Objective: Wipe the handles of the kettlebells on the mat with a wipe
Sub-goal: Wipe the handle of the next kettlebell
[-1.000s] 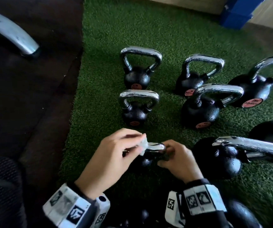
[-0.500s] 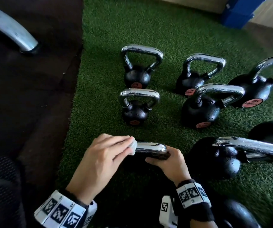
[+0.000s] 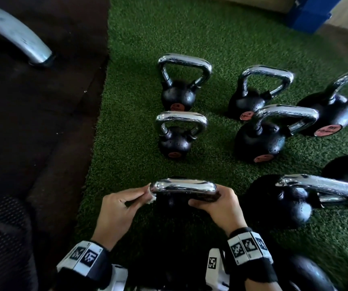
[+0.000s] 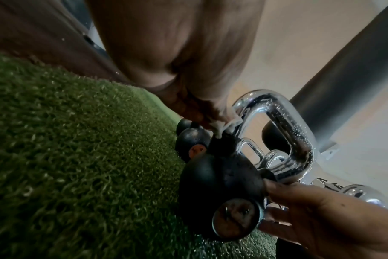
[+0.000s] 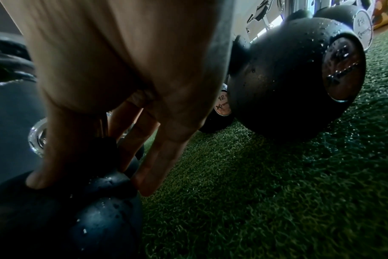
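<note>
The nearest kettlebell stands on the green turf mat (image 3: 127,114), its chrome handle (image 3: 182,186) wet with droplets. My left hand (image 3: 142,194) pinches a small white wipe (image 3: 151,196) against the handle's left corner. In the left wrist view the wipe (image 4: 224,125) sits on the handle's left leg (image 4: 244,122), just above the black ball (image 4: 219,180). My right hand (image 3: 202,201) grips the handle's right end. In the right wrist view its thumb and fingers (image 5: 155,157) straddle the handle's foot and press on the ball (image 5: 89,210).
Several more chrome-handled kettlebells stand beyond and to the right, the closest a large one (image 3: 290,198) beside my right hand. Dark rubber flooring (image 3: 43,122) borders the mat on the left, with a curved metal bar (image 3: 15,32) on it. A blue box (image 3: 309,13) sits far right.
My left hand has slid the wipe leftward along the handle, from near its middle to the left corner and onto the leg. The right hand stays at the handle's right end.
</note>
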{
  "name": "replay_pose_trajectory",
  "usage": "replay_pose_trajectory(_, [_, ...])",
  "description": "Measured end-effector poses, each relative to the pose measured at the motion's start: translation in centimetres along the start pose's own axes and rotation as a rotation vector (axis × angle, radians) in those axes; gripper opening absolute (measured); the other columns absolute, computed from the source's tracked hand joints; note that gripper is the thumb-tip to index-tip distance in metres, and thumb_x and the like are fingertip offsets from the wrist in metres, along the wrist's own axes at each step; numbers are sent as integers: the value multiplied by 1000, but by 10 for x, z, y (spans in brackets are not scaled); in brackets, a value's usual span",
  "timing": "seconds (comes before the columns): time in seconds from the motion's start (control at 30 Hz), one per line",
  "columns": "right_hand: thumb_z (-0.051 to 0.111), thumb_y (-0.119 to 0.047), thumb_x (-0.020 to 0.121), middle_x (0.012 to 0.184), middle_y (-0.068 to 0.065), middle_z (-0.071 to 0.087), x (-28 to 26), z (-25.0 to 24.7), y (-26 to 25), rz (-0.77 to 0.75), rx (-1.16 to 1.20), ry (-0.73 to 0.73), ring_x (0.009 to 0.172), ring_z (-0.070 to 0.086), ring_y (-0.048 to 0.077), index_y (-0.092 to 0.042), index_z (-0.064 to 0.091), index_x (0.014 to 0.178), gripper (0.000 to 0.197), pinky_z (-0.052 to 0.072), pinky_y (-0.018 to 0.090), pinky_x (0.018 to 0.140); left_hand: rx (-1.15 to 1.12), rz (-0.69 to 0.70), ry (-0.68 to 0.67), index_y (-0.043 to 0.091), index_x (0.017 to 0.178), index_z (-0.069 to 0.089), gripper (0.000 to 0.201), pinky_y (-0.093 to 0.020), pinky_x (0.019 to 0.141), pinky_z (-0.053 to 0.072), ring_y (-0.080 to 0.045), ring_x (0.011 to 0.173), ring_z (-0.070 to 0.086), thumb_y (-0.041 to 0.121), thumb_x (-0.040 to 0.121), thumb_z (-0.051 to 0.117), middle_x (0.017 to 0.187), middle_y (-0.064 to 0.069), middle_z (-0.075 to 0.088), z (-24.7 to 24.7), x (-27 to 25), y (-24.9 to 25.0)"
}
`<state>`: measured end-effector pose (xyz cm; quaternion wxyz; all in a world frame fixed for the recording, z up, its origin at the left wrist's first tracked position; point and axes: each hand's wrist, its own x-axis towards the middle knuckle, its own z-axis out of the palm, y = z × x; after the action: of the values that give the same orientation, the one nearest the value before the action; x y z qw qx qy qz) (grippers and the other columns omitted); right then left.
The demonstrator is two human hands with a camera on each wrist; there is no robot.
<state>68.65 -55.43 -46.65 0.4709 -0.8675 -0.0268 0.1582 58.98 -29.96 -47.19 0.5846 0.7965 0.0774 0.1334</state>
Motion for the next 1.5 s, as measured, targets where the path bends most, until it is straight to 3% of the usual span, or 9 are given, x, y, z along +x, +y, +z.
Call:
replay_pose_trajectory(0.23, [97, -32, 57, 81, -24, 75, -3, -1, -9, -6, -57, -7, 77, 69, -9, -42, 75, 80, 34, 52, 9, 71, -81, -41, 21, 49, 96, 80, 17, -10, 88, 54, -1, 99, 74, 51, 79, 83, 100, 21, 78, 5, -7, -12])
replay_pose_trajectory(0.47, [96, -26, 58, 70, -13, 68, -12, -17, -19, -30, -276, -94, 69, 61, -4, -31, 74, 78, 30, 41, 9, 62, 70, -1, 69, 39, 106, 74, 26, -5, 80, 52, 11, 88, 71, 39, 79, 77, 90, 35, 73, 9, 20, -8])
replay_pose_trajectory(0.63, [85, -19, 72, 65, -29, 67, -22, -16, -22, -106, -285, -278, 70, 66, -10, -27, 81, 87, 17, 45, 8, 67, 159, 19, 53, 21, 112, 80, 22, 0, 77, 47, 16, 84, 69, 25, 90, 78, 90, 19, 78, 37, 59, 7])
replay_pose_trajectory(0.7, [85, -18, 77, 74, -23, 74, -21, -12, -27, -56, -280, -353, 76, 70, -5, -29, 82, 90, 17, 51, 10, 70, 140, 6, -7, 25, 109, 81, 20, 1, 78, 46, 17, 87, 68, 26, 90, 78, 93, 31, 74, 44, 71, 11])
replay_pose_trajectory(0.83, [83, -23, 79, 76, -18, 74, -5, -8, -36, -21, -243, -175, 73, 66, -11, -32, 81, 87, 12, 44, 4, 68, 57, -68, -154, 32, 110, 79, 21, -1, 92, 45, 15, 106, 65, 29, 89, 78, 99, 40, 68, 42, 78, 6])
replay_pose_trajectory(0.97, [79, -40, 80, 113, -12, 71, 15, 5, -44, 127, -152, -237, 90, 69, 6, -40, 63, 130, 53, 53, 20, 79, -23, -125, -175, 28, 112, 79, 29, -9, 100, 47, 9, 108, 67, 23, 84, 83, 106, 27, 74, 38, 69, 1])
replay_pose_trajectory(1.1, [82, -49, 69, 78, -25, 72, 18, 13, -40, 199, -91, -241, 67, 67, -10, -44, 67, 122, 55, 51, 9, 57, 7, -112, -93, 25, 109, 80, 27, 0, 90, 44, 15, 100, 67, 22, 83, 85, 102, 28, 73, 43, 67, 9])
replay_pose_trajectory(1.3, [75, -68, 43, 109, -4, 76, 15, 21, -28, 246, 31, -210, 99, 73, 15, -45, 66, 125, 86, 60, 42, 93, -118, 49, -89, 21, 113, 80, 31, -13, 96, 52, 0, 107, 72, 36, 86, 78, 109, 16, 77, 37, 77, 34])
replay_pose_trajectory(1.5, [74, -69, 39, 96, -7, 76, 14, 22, -27, 246, 53, -178, 71, 65, 1, -42, 67, 126, 91, 59, 28, 74, -298, -106, -173, 18, 112, 79, 34, -31, 93, 60, -17, 109, 74, 31, 80, 79, 113, 2, 79, 33, 88, 30])
